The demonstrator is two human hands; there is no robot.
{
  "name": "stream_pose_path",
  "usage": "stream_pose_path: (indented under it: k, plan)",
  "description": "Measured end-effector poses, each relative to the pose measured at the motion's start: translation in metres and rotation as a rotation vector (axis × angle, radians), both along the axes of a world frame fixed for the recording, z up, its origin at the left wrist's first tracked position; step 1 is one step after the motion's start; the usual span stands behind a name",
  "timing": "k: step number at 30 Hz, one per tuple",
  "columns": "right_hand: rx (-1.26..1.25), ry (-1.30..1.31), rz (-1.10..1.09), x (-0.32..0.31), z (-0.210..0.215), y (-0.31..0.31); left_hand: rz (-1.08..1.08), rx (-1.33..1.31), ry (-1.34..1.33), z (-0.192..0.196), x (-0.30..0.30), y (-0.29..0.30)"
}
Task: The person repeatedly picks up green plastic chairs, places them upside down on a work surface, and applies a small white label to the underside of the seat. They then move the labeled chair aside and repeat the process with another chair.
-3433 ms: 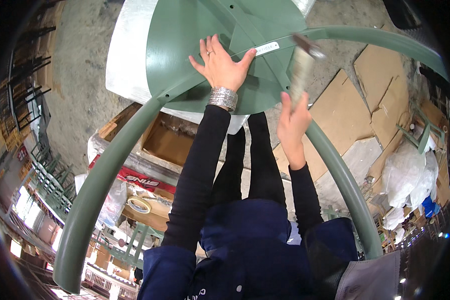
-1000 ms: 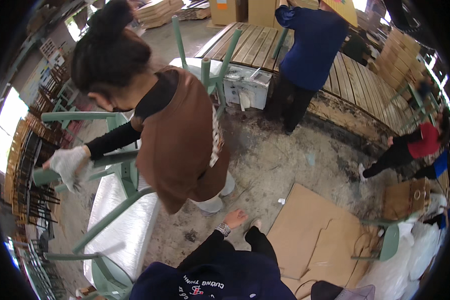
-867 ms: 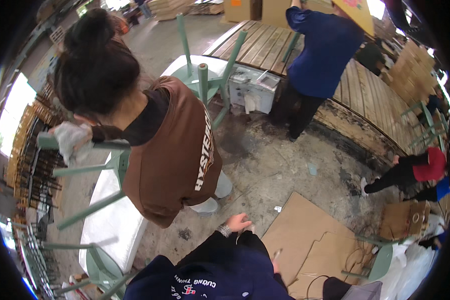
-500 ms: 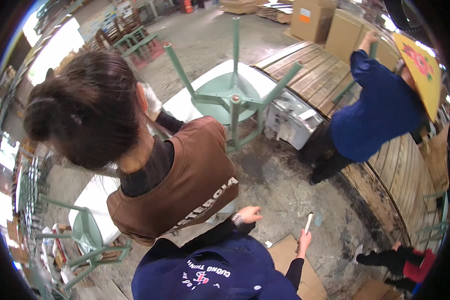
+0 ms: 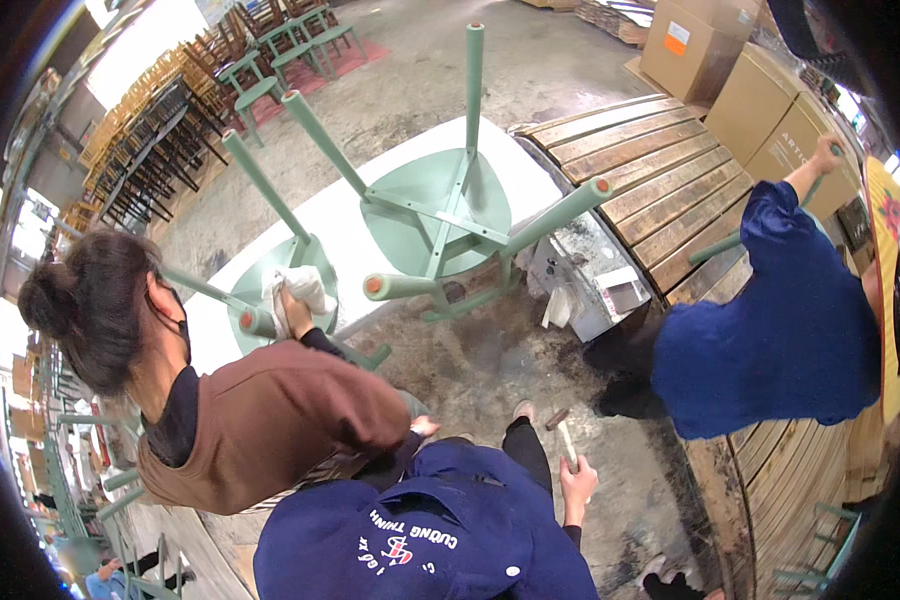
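Observation:
My right hand point(image 5: 577, 485) is closed round the pale handle of a hammer point(image 5: 567, 440), its brownish head pointing away from me, above the concrete floor. My left hand point(image 5: 426, 427) is low beside a co-worker's brown sleeve, its fingers loosely stretched with nothing seen in them; part of that arm is hidden. Ahead of me, an upturned green chair frame point(image 5: 436, 205) lies seat-down on a white-topped table point(image 5: 348, 300), legs up. At left, the co-worker's hand presses a white cloth point(image 5: 300, 288) near a leg of a second upturned green chair point(image 5: 300, 262).
A co-worker in a blue shirt point(image 5: 770, 320) stands at right, gripping a green bar beside a yellow flowered panel point(image 5: 888, 230). Slatted wooden platform point(image 5: 660, 160), grey metal box point(image 5: 585, 285) and cardboard boxes point(image 5: 695, 45) stand beyond. Stacked chairs point(image 5: 160, 130) fill the far left.
My view has turned, showing the second upturned chair at left. The hammer has swung up with its head ahead of my right hand. The brown-shirted co-worker now appears further left, the cloth in plain view.

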State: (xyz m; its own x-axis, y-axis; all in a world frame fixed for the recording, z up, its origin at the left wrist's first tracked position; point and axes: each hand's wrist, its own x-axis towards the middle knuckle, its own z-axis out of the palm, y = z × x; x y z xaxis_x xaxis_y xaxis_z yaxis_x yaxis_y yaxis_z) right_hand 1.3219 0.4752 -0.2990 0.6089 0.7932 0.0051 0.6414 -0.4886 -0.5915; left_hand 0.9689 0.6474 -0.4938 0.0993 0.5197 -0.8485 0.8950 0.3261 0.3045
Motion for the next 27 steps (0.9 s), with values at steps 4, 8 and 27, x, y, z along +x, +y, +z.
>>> stream_pose_path:
  k: [4, 8, 27]
  plan:
    - [0.181, -0.023, 0.402, 0.058, 0.023, 0.098, 0.159, -0.054, 0.141, 0.004, -0.015, -0.012]
    - [0.357, -0.017, 0.669, 0.082, 0.072, 0.210, 0.159, 0.100, 0.146, 0.040, 0.002, 0.029]
    - [0.895, 0.425, 0.204, 0.120, 0.196, 0.458, 0.195, 0.498, 0.044, 0.000, 0.035, 0.173]
